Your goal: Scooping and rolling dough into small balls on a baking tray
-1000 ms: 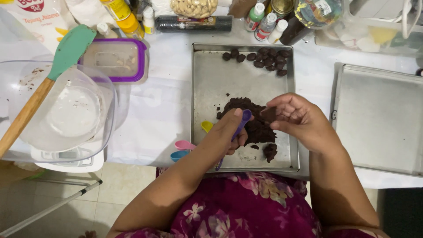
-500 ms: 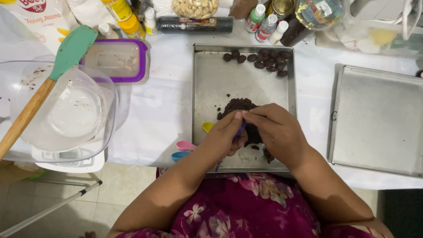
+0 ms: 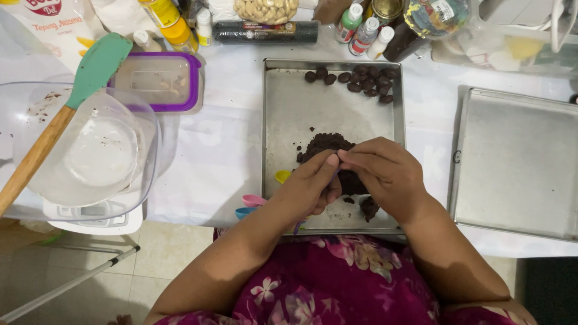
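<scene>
- Fingers [image 3: 330, 161] of the left hand [image 3: 310, 189] and right hand [image 3: 385, 177] are meeting, pinching dark dough [image 3: 325, 144] on the grey baking tray [image 3: 289, 108].
- Behind the tray, a black tube-shaped package [image 3: 265, 32] with a small label is lying on the desk [image 3: 223, 144].

The baking tray [image 3: 289, 108] is dull, brushed metal, lightly scuffed. The dough [image 3: 325, 144] on it looks dark, crumbly and matt. The mixing bowl [image 3: 144, 120] is clear, glossy, probably plastic. The spatula [image 3: 96, 66] has a smooth green head on a bare wooden handle. The tablecloth [image 3: 223, 138] is white and matt.
</scene>
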